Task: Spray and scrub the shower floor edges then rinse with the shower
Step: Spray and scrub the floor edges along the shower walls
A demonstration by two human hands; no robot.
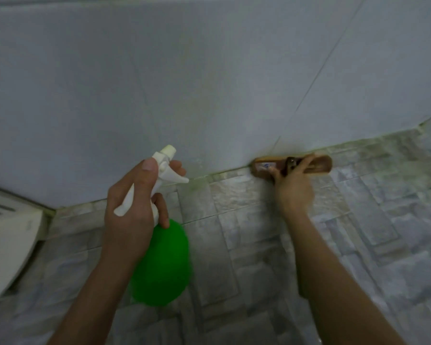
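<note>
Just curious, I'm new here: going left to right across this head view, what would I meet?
White fixture → green spray bottle, gripped by the left hand → scrub brush, held by the right hand.

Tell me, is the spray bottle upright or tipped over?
Roughly upright: the left hand holds the spray bottle by its neck, white head above, green body below.

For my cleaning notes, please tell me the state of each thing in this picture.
spray bottle: held, nozzle toward the wall.
left hand: grips the bottle neck.
brush: set against the wall-floor joint.
right hand: grips the brush.
floor edge: greenish grime in the joint.
</note>
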